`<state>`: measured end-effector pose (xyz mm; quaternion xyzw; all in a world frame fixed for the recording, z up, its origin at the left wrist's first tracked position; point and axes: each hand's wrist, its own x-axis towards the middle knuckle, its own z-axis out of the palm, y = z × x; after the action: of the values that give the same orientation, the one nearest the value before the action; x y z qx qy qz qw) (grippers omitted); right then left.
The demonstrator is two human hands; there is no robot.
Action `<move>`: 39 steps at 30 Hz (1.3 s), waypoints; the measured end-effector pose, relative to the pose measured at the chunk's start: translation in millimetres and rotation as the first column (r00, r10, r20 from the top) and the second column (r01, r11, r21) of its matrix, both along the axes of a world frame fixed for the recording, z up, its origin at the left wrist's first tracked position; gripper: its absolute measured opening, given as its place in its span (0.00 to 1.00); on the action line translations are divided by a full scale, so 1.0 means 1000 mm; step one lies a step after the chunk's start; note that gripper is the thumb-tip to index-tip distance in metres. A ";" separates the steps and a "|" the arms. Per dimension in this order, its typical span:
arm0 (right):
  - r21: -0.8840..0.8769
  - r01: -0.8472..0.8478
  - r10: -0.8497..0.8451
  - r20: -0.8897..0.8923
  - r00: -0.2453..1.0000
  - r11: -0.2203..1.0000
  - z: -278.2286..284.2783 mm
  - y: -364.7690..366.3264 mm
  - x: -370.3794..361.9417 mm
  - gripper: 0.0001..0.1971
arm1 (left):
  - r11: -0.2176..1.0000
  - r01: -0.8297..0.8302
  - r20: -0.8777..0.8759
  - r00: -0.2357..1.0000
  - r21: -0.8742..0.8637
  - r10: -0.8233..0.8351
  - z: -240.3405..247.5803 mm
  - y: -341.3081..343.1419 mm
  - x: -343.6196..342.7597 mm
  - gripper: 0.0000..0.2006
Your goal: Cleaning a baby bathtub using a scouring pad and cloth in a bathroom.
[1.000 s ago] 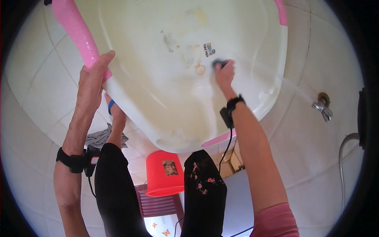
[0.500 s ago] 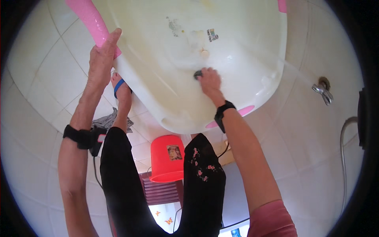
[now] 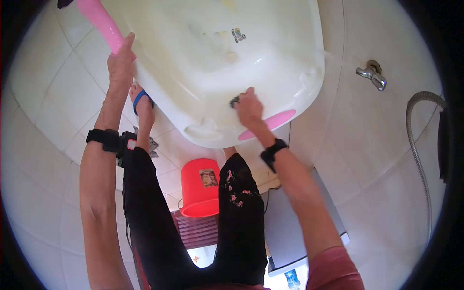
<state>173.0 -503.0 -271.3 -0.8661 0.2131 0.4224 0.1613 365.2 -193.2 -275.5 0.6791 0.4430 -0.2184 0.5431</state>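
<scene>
A large white plastic tub point(image 3: 166, 79) with pink grips fills the upper middle of the view. My left hand point(image 3: 120, 67) is closed around the end of a long pink grip point(image 3: 103, 24) on the tub's left rim, thumb on top. Inside the near end of the tub, my right hand point(image 3: 250, 110) presses a small dark scouring pad point(image 3: 234, 101) to the wall, just above a pink oval grip point(image 3: 275, 123) on the rim. The fingers cover most of the pad. Farther in, the tub's floor has a small printed sticker point(image 3: 238, 35) and dull worn marks.
A chrome tap point(image 3: 372, 76) juts from the tiled wall at right, with a faint water jet toward the tub. A metal hose point(image 3: 411, 130) hangs beyond it. Below the tub stand a red bucket point(image 3: 197, 186) and a grey-topped box point(image 3: 295, 222). My sandalled foot point(image 3: 142, 104) is at left.
My right hand has drawn the scouring pad toward the tub's near end. The view has shifted, so the tub and tap sit farther left and higher. My left hand keeps its hold.
</scene>
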 end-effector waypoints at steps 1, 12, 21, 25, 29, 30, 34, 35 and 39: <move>0.097 -0.030 0.026 0.037 0.999 0.995 0.002 0.029 -0.007 0.14 | 0.999 -0.041 0.029 0.999 -0.006 0.041 -0.004 0.005 0.000 0.22; 0.452 -0.178 0.065 0.255 0.965 0.874 0.090 0.065 -0.014 0.12 | 0.998 -0.043 0.000 0.999 -0.051 0.043 0.002 0.010 0.002 0.22; 0.332 -0.105 0.004 0.292 0.956 0.937 0.074 0.114 -0.042 0.07 | 0.975 0.221 0.071 0.973 -0.019 -0.219 0.001 0.011 0.008 0.30; 0.316 -0.244 0.213 0.129 0.969 0.917 0.087 0.081 -0.028 0.12 | 0.977 0.075 -0.026 0.996 -0.201 -0.082 0.014 0.004 -0.009 0.30; 0.360 -0.237 0.184 0.173 0.967 0.902 0.088 0.045 -0.035 0.11 | 0.964 0.100 -0.178 0.973 -0.247 -0.146 0.018 -0.021 -0.024 0.29; 0.397 -0.206 0.125 0.220 0.968 0.894 0.092 0.043 -0.037 0.11 | 0.962 0.100 -0.177 0.973 -0.255 -0.148 0.020 -0.021 -0.035 0.29; 0.262 -0.140 0.086 0.207 0.975 0.955 0.089 0.009 -0.049 0.10 | 0.940 0.160 -0.245 0.940 -0.300 -0.239 0.036 -0.032 -0.060 0.27; 0.226 -0.107 0.041 0.278 0.960 0.968 0.085 -0.019 -0.053 0.09 | 0.951 0.152 -0.256 0.941 -0.268 -0.222 0.036 -0.032 -0.059 0.27; -0.084 0.269 -0.227 0.338 0.914 0.960 0.072 -0.138 -0.018 0.11 | 0.958 0.121 -0.222 0.958 -0.261 -0.182 0.029 -0.025 -0.058 0.29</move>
<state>155.3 -641.0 -199.7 -0.8982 0.3185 0.2356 0.1905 307.0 -218.6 -246.2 0.6072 0.4223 -0.3942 0.5456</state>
